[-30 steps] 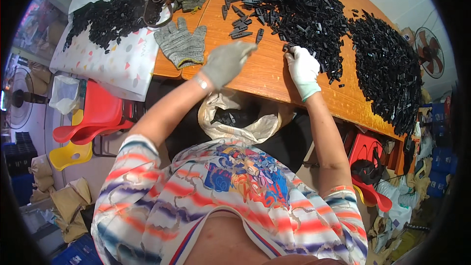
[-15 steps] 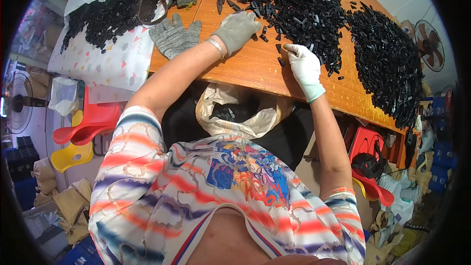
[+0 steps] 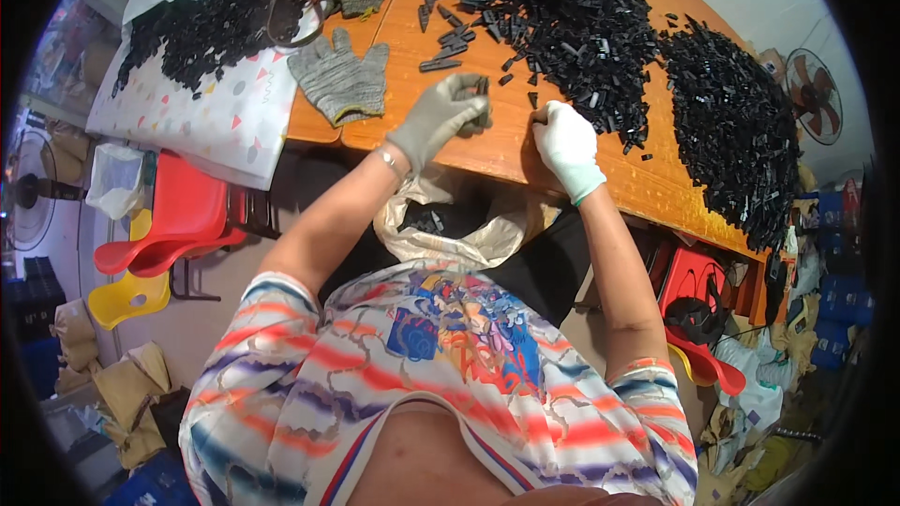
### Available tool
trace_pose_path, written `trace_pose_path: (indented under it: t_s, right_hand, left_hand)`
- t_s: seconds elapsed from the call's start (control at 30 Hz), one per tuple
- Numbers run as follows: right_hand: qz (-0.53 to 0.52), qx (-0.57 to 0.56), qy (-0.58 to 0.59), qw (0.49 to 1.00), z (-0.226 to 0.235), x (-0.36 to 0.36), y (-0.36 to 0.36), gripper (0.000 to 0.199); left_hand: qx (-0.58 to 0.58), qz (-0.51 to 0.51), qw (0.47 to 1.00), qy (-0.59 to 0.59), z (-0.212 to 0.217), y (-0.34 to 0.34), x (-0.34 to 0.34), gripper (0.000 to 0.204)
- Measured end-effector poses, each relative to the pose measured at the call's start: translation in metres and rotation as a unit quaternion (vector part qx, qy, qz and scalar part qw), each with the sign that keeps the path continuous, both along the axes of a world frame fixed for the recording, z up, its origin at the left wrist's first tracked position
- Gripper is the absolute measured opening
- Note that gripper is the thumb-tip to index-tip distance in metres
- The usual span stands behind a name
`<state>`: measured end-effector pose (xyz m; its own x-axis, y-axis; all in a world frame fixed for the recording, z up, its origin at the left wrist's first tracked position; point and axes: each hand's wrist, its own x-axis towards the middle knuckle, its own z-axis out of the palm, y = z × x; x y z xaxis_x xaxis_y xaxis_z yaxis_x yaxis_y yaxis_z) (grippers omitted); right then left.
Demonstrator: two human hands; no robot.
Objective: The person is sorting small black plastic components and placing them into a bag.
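Pulled back since half a second ago from the far black heap to the near table edge: left hand in a grey knit glove, now pinching a few small black plastic clips between fingertips and thumb, just above the orange wooden table. Just beside it, to the right, right hand in a white glove, curled with its fingertips pressed on the table top near the edge; whether anything is gripped inside cannot be told. Nearer, below the table edge and between the forearms, an open beige plastic bag with a few black pieces lying in it. To the left at floor level, stacked red and yellow plastic chairs. Farther on the table, left of the grey-gloved hand, a spare grey knit glove lying flat, beside a white sheet with coloured dots bearing a smaller pile of black parts. Beyond both hands, a large heap of black plastic clips, and well to the right a second dense black heap. Far right, a standing fan.
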<state>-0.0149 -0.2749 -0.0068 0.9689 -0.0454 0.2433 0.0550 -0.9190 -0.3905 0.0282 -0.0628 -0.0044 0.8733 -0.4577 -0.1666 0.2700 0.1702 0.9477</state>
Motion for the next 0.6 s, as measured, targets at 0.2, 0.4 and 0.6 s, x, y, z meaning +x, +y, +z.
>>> trace_pose_path:
  t_s: [0.2, 0.4, 0.6]
  right_hand:
    - [0.025, 0.221, 0.143, 0.964, 0.022, -0.004, 0.015, 0.023]
    - [0.031, 0.173, 0.077, 0.981, 0.042, -0.017, 0.053, 0.022]
    - [0.032, 0.326, 0.067, 0.943, 0.016, -0.022, 0.05, 0.027]
  left_hand:
    - [-0.036, -0.019, 0.999, 0.028, -0.006, -0.002, -0.015, 0.033]
    - [0.02, -0.012, 0.999, -0.032, -0.008, -0.012, -0.015, 0.031]
    - [-0.003, 0.005, 1.0, 0.007, -0.001, -0.007, -0.021, 0.028]
